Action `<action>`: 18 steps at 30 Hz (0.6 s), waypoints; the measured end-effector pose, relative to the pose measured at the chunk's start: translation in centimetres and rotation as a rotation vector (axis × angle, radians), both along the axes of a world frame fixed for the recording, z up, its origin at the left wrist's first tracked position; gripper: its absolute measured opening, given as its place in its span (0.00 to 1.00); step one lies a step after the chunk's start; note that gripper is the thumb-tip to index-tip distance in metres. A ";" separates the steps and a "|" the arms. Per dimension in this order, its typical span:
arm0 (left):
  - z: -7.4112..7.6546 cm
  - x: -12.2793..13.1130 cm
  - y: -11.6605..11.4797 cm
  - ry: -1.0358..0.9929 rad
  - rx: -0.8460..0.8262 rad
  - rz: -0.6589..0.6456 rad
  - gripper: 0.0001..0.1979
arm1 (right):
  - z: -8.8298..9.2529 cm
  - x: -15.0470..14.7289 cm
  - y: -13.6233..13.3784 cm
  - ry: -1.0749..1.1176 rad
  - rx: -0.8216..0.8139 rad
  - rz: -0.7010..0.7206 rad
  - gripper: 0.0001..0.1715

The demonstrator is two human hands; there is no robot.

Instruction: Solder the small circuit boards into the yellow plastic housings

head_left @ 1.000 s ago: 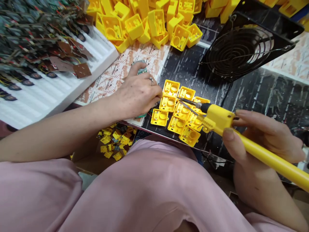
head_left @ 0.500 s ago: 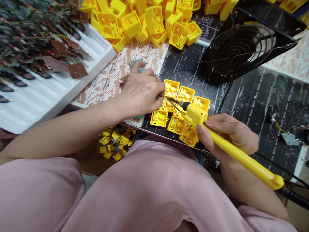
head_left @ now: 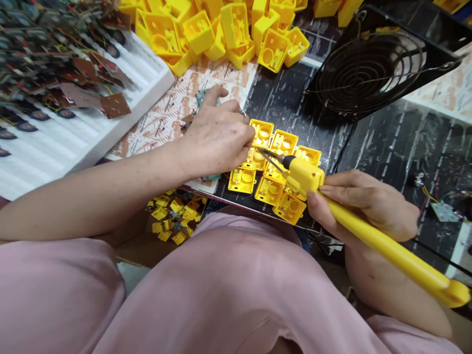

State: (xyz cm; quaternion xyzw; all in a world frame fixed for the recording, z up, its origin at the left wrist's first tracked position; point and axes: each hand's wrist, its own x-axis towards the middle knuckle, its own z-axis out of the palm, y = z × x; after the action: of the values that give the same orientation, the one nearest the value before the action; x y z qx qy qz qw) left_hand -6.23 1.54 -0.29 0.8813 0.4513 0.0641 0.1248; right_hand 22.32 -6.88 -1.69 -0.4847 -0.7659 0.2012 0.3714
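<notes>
My right hand [head_left: 372, 204] is wrapped around the yellow handle of a soldering iron [head_left: 356, 221]. The iron's dark tip points left, over the group of small yellow plastic housings [head_left: 242, 181] on the black mat. Just left of that tip, my left hand [head_left: 221, 140] reaches over the housings with its fingers curled down and one finger raised. What its fingertips pinch is hidden behind the hand. A green circuit board [head_left: 202, 97] shows partly past the raised finger.
At the upper left, a white foam tray [head_left: 151, 81] carries many wired boards and speakers. Yellow housings [head_left: 199, 32] are heaped at the back. A black fan [head_left: 361, 73] stands at the back right. A wired board [head_left: 444, 212] lies far right. Below the table edge is a box of yellow parts [head_left: 177, 216].
My right hand has drawn the soldering iron slightly to the right, and its tip is now farther from my left fingers. My left hand has barely shifted.
</notes>
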 end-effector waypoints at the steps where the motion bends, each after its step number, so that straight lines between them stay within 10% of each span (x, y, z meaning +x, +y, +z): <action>1: 0.1 0.1 0.0 0.010 -0.001 0.002 0.13 | -0.2 0.0 0.0 -0.001 0.009 0.009 0.22; 18: 0.6 0.3 -0.4 0.206 0.029 -0.059 0.21 | 1.4 -2.4 1.6 0.020 0.423 0.187 0.15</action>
State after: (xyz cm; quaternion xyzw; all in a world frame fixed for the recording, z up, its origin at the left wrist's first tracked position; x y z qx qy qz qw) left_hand -5.90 1.09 0.34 0.8978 0.4347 -0.0240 0.0668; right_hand 19.92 -5.27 -0.31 -0.3209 -0.8290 0.0743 0.4519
